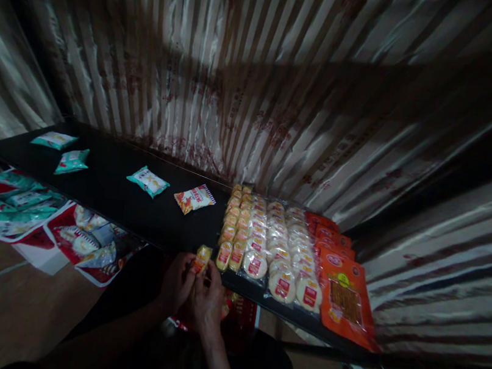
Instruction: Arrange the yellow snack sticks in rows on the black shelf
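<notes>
A person stands at a black tabletop (pixel 104 203), both hands raised at its near edge in the lower middle of the frame. The left grip (pixel 176 285) and the right grip (pixel 208 299) are both clenched, their fingers pinched together on a small yellow-and-red packet (pixel 202 259). The packet stands upright between them, poking up just above the fingertips and over the tabletop's edge.

Just to its right begin neat rows of small yellow packets (pixel 231 225), and beside those lie rows of round pale snacks in printed wrappers (pixel 285 258). Orange packs (pixel 346 304) fill the right end of the tabletop, overlapping one another.

Farther left, well apart from the hands, lie a white-and-red packet (pixel 194 198) and a teal-and-white packet (pixel 148 181), with two teal packets (pixel 53 140) at the far left end. Lower left of the frame, below the tabletop, more packets sit on red-and-white printed sheets (pixel 6 207) on the floor (pixel 11 297). Something red sits under the hands, too dim to make out. A striped satin curtain (pixel 200 60) hangs behind everything.
</notes>
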The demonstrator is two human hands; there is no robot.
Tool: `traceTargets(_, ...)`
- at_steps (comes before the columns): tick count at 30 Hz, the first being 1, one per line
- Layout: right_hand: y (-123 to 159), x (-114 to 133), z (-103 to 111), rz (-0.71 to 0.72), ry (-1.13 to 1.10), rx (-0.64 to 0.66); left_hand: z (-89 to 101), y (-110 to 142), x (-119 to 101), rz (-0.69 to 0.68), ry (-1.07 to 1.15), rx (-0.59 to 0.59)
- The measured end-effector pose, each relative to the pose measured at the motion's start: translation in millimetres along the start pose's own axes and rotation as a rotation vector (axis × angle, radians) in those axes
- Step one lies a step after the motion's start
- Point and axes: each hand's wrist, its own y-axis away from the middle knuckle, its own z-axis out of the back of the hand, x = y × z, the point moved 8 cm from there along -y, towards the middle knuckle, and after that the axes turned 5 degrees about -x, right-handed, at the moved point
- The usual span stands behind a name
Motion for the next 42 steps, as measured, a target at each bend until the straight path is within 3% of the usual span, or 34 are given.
traceTargets(14,-72,4,-43,0.055,0.037,-0.036,-30.4,-85,9,0.078,0.089,0.061)
traceTargets(25,-121,2,-63,0.053,0.053,-0.111,-54.8,-142,28,0.083,0.138,0.073)
traceTargets(29,-141,9,-74,0.097,0.056,-0.080,-56.2,-161,35,0.097,0.078,0.057)
traceTargets(37,-173,22,-105,0.152,0.026,0.020,-38.6,-191,50,0.094,-0.025,-0.107)
traceTargets(42,-189,26,-101,0.144,0.050,-0.015,-49.7,-203,50,0.085,0.081,-0.099)
